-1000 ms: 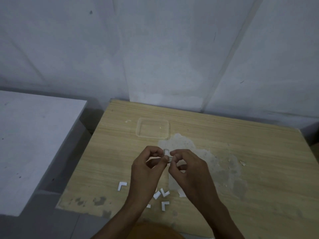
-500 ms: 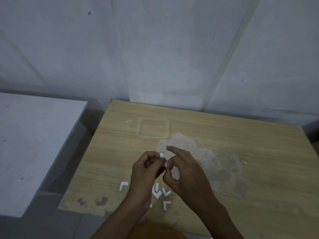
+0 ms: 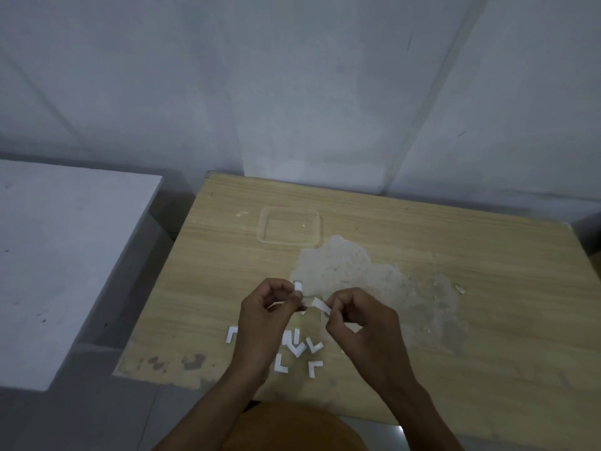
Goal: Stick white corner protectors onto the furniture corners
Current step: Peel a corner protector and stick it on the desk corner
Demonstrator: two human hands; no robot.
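Observation:
Over the wooden table (image 3: 422, 255) my left hand (image 3: 266, 317) pinches a small white corner protector (image 3: 298, 285) between thumb and fingertips. My right hand (image 3: 361, 323) pinches a white strip (image 3: 320, 305) that runs from the protector toward the right, like a backing being peeled. Several white L-shaped corner protectors (image 3: 297, 348) lie on the table below my hands, one more (image 3: 231, 333) a little to the left.
A clear shallow plastic container (image 3: 290, 226) sits at the back of the table. The tabletop has a worn, peeled patch (image 3: 357, 271) at its middle. A grey-white surface (image 3: 58, 255) stands to the left, with a gap between. A wall is close behind.
My hands have moved apart: the right hand has drawn a white strip away from the protector held in the left hand. The view has tilted slightly.

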